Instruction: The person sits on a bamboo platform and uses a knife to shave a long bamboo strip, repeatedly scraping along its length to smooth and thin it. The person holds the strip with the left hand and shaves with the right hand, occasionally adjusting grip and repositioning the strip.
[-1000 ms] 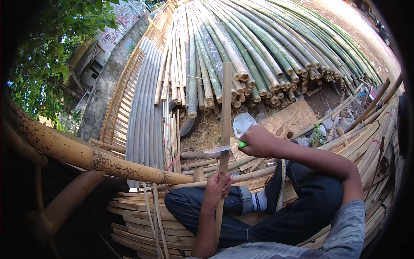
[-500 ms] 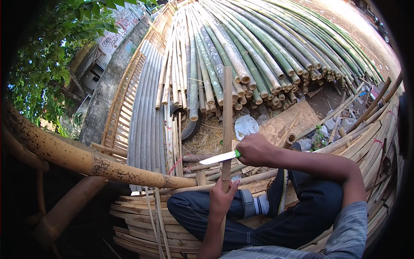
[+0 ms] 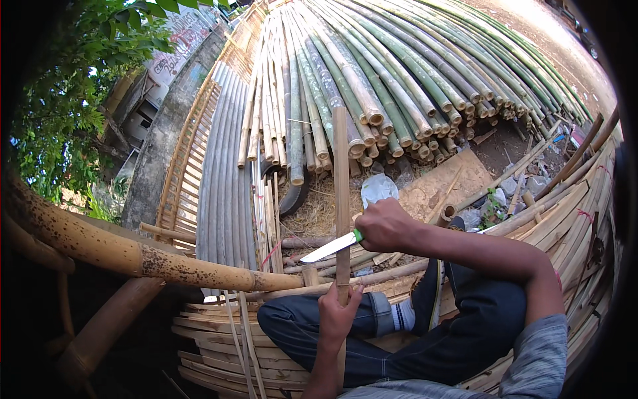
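Bamboo strip (image 3: 341, 193) stands upright before my knee, my left hand (image 3: 337, 311) closed around its lower part. My right hand (image 3: 384, 226) grips a green-handled knife (image 3: 330, 247), its blade laid against the strip's left side.

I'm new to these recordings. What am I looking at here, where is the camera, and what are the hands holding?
There is no machine here: a person wears a fisheye camera on the head, looking down at their own hands, so straight edges bend near the rim. The person sits cross-legged on bamboo slats. The left hand grips an upright bamboo strip near its lower end. The right hand holds a knife with a green handle, its blade against the strip. Beyond lies a big pile of bamboo poles; a thick speckled pole crosses on the left.
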Motion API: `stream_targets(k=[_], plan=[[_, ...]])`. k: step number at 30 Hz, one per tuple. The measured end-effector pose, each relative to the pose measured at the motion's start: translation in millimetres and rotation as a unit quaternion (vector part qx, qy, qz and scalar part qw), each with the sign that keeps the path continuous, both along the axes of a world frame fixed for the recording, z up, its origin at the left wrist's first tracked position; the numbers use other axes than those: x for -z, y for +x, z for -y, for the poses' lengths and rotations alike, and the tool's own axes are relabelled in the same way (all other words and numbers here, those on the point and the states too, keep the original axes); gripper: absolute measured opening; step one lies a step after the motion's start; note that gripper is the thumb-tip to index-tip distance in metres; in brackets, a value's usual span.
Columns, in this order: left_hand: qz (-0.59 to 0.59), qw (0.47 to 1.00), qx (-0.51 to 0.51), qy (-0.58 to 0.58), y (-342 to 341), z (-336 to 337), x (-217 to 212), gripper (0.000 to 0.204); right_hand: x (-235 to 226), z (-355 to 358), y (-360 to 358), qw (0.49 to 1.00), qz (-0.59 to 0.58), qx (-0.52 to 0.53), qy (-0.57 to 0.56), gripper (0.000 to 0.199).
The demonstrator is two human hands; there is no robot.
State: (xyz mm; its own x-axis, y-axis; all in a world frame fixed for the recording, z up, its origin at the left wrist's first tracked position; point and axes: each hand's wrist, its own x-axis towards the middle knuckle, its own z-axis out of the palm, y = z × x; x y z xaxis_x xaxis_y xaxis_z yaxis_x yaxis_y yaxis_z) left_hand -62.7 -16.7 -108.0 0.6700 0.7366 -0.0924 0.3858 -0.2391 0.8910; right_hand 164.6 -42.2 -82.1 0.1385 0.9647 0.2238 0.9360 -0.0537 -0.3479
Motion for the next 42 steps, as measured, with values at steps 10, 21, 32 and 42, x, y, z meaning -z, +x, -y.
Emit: stream_targets(k=[10, 21, 32, 42], plan=[[0.029, 0.999, -0.002, -0.03, 3.7, -4.5, 6.3, 0.027, -2.9, -6.2, 9.3, 0.999, 0.018, 0.023, 0.017, 0.02], [0.036, 0.977, 0.023, -0.21, -47.6, 30.6, 26.9, 0.032, -10.7, 39.5, 165.0, 0.91, -0.127, 0.374, 0.13, 0.037], [0.163, 0.903, 0.043, -0.395, -27.5, -17.2, -13.3, 0.022, -42.9, 22.4, 36.4, 0.981, -0.169, 0.097, -0.003, 0.034], [0.212, 0.847, 0.105, -0.476, -27.4, -22.9, -21.0, 0.036, -77.6, 29.0, -7.8, 0.984, -0.158, 0.044, 0.072, 0.027]])
